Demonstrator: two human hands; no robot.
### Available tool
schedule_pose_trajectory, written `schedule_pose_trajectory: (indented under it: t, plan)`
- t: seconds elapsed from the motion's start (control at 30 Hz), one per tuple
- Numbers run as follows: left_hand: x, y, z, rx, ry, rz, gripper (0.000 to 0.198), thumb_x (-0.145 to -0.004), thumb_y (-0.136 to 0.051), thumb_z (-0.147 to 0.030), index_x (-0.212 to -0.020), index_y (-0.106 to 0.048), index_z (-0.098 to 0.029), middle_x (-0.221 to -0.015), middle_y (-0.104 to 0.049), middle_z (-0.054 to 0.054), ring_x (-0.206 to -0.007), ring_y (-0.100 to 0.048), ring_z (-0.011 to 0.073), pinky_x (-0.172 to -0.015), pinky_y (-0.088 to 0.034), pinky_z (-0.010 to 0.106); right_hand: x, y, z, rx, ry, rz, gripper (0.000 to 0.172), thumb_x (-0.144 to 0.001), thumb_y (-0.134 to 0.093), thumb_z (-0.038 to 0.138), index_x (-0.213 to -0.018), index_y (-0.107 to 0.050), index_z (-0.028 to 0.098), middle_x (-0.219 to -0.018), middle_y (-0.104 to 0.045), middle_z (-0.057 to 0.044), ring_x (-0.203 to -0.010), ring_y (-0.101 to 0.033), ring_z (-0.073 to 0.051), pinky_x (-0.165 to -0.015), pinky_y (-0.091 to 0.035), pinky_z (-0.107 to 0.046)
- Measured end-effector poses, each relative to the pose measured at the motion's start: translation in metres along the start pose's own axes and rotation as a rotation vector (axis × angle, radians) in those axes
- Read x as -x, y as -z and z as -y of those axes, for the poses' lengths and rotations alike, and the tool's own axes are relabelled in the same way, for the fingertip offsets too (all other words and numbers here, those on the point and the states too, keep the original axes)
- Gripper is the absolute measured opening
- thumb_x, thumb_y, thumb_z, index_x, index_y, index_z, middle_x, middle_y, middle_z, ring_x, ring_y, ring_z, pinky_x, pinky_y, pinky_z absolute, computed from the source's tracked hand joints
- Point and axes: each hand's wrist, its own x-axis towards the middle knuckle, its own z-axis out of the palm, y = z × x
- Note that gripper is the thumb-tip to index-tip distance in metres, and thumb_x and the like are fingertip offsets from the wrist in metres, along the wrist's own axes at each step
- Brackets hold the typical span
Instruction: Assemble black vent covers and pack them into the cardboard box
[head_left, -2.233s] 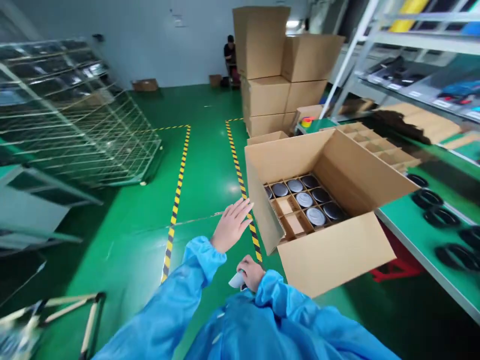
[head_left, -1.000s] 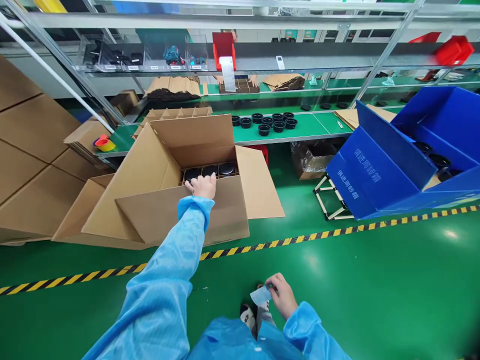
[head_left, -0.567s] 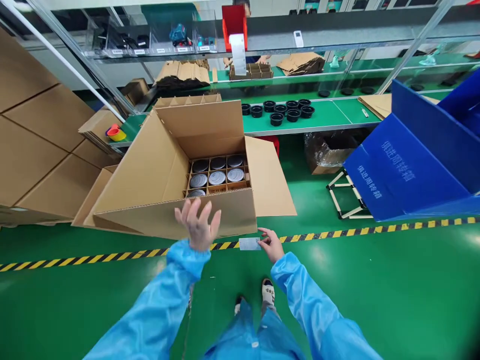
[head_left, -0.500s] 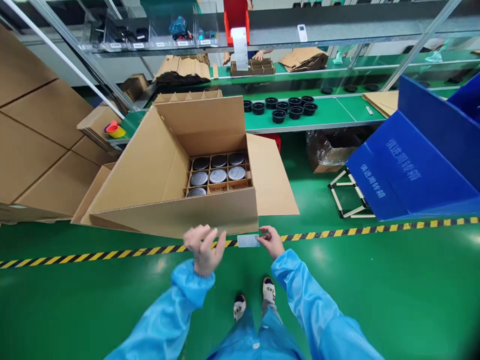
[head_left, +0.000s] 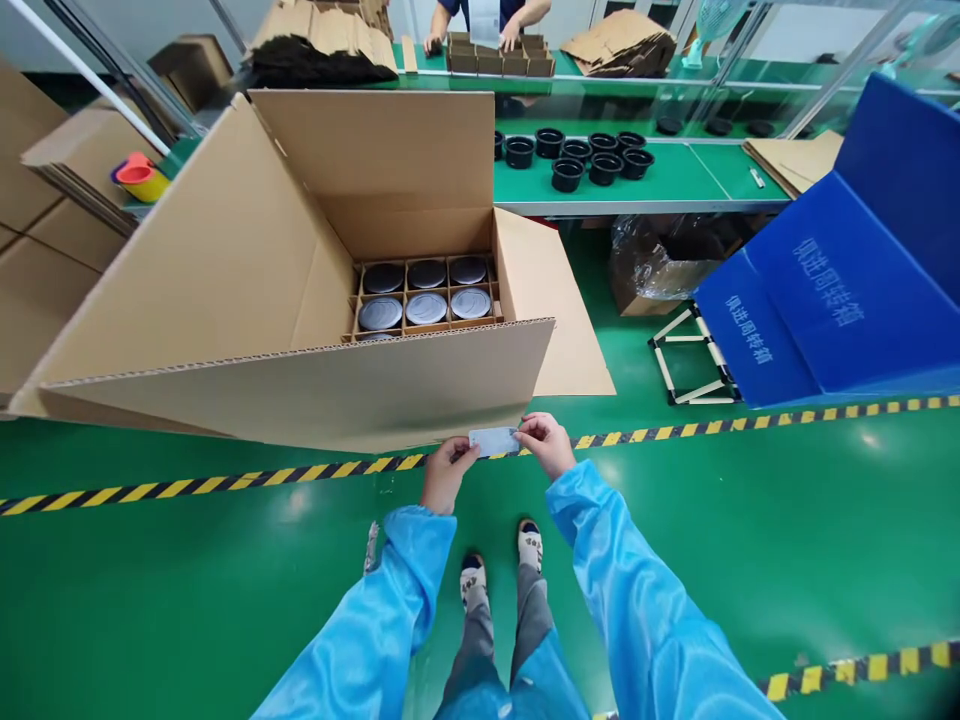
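My left hand [head_left: 445, 472] and my right hand [head_left: 547, 442] each pinch an end of a small white label [head_left: 493, 440], held flat just under the near flap of a large open cardboard box [head_left: 225, 260]. Inside the box, a cardboard grid holds several round dark tins with grey lids [head_left: 426, 306]. The box stands on the green floor in front of me, with my shoes [head_left: 501, 565] below the hands.
A green workbench [head_left: 675, 180] behind the box carries several black round cups [head_left: 592, 155]. A blue folding crate [head_left: 847, 270] stands at the right on a white frame. Stacked cartons are at the left. Another person's hands [head_left: 472, 30] work at the far bench.
My left hand left the box's edge and came down to the label, which both hands now hold. The view has moved closer to the box.
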Motion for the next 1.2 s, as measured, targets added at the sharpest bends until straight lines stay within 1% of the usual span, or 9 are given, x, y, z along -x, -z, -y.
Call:
schedule_pose_trajectory:
  t: [0.07, 0.1, 0.27, 0.37, 0.47, 0.57, 0.7, 1.03, 1.2]
  plan:
    - [0.0, -0.003, 0.002, -0.031, -0.034, -0.03, 0.04, -0.07, -0.074, -0.057, -0.079, -0.069, -0.018, -0.077, -0.07, 0.004, -0.074, -0.064, 0.0196, -0.072, -0.052, 0.032, -0.001, -0.001, 0.001, 0.017, 0.018, -0.021, 0.036, -0.072, -0.073, 0.056, -0.069, -0.067, 0.02, -0.099, -0.06, -0.009, -0.084, -0.061, -0.021, -0.067, -0.053, -0.032]
    - [-0.001, -0.005, 0.003, -0.054, -0.059, -0.055, 0.036, -0.071, -0.074, -0.054, -0.077, -0.07, -0.019, -0.077, -0.069, 0.003, -0.074, -0.063, 0.0196, -0.073, -0.052, 0.032, -0.002, 0.0, 0.002, 0.025, 0.026, -0.033, 0.037, -0.072, -0.073, 0.056, -0.069, -0.066, 0.02, -0.098, -0.06, -0.009, -0.084, -0.061, -0.021, -0.068, -0.053, -0.033]
    - [-0.01, -0.02, 0.01, -0.218, -0.225, -0.268, 0.018, -0.076, -0.076, -0.041, -0.075, -0.073, -0.023, -0.092, -0.064, 0.005, -0.094, -0.061, 0.0228, -0.09, -0.049, 0.037, -0.009, 0.003, -0.001, 0.07, 0.049, -0.088, 0.035, -0.075, -0.071, 0.055, -0.071, -0.066, 0.02, -0.095, -0.058, -0.007, -0.086, -0.059, -0.021, -0.073, -0.053, -0.034]
    - [-0.016, -0.031, 0.014, -0.319, -0.293, -0.384, 0.013, -0.079, -0.076, -0.036, -0.078, -0.075, -0.023, -0.093, -0.061, 0.006, -0.095, -0.058, 0.0237, -0.091, -0.047, 0.039, -0.016, 0.002, -0.003, 0.096, 0.068, -0.124, 0.035, -0.076, -0.07, 0.055, -0.074, -0.067, 0.02, -0.095, -0.055, -0.006, -0.093, -0.058, -0.022, -0.079, -0.054, -0.035]
    - [-0.022, -0.039, 0.018, -0.392, -0.352, -0.464, 0.012, -0.081, -0.077, -0.035, -0.08, -0.076, -0.023, -0.092, -0.06, 0.007, -0.095, -0.056, 0.0243, -0.093, -0.044, 0.04, -0.023, 0.0, -0.006, 0.115, 0.106, -0.169, 0.037, -0.078, -0.069, 0.057, -0.075, -0.068, 0.02, -0.094, -0.053, -0.006, -0.093, -0.058, -0.021, -0.082, -0.055, -0.036]
    - [-0.027, -0.043, 0.021, -0.442, -0.395, -0.509, 0.013, -0.082, -0.077, -0.035, -0.081, -0.076, -0.022, -0.093, -0.06, 0.007, -0.095, -0.056, 0.0247, -0.093, -0.043, 0.041, -0.027, -0.003, -0.009, 0.084, 0.126, -0.188, 0.038, -0.078, -0.071, 0.058, -0.075, -0.067, 0.02, -0.094, -0.053, -0.006, -0.093, -0.059, -0.022, -0.081, -0.056, -0.036]
    - [-0.03, -0.046, 0.026, -0.492, -0.417, -0.547, 0.014, -0.084, -0.076, -0.036, -0.083, -0.076, -0.022, -0.094, -0.06, 0.008, -0.097, -0.056, 0.0252, -0.095, -0.041, 0.041, -0.028, -0.007, -0.012, 0.048, 0.134, -0.215, 0.039, -0.078, -0.072, 0.058, -0.076, -0.067, 0.02, -0.096, -0.054, -0.007, -0.093, -0.06, -0.022, -0.08, -0.058, -0.036]
    - [-0.033, -0.057, 0.032, -0.55, -0.371, -0.62, 0.02, -0.089, -0.07, -0.04, -0.088, -0.076, -0.022, -0.097, -0.057, 0.009, -0.097, -0.054, 0.0251, -0.095, -0.042, 0.04, -0.026, -0.012, -0.011, 0.046, 0.159, -0.26, 0.039, -0.081, -0.071, 0.057, -0.077, -0.067, 0.019, -0.097, -0.054, -0.007, -0.093, -0.061, -0.022, -0.08, -0.059, -0.035]
    - [-0.033, -0.06, 0.033, -0.518, -0.438, -0.662, 0.025, -0.09, -0.068, -0.044, -0.088, -0.076, -0.021, -0.096, -0.056, 0.009, -0.096, -0.054, 0.0238, -0.091, -0.044, 0.038, -0.024, -0.014, -0.01, 0.067, 0.156, -0.285, 0.034, -0.083, -0.07, 0.053, -0.078, -0.066, 0.02, -0.098, -0.053, -0.007, -0.095, -0.061, -0.022, -0.08, -0.059, -0.036]
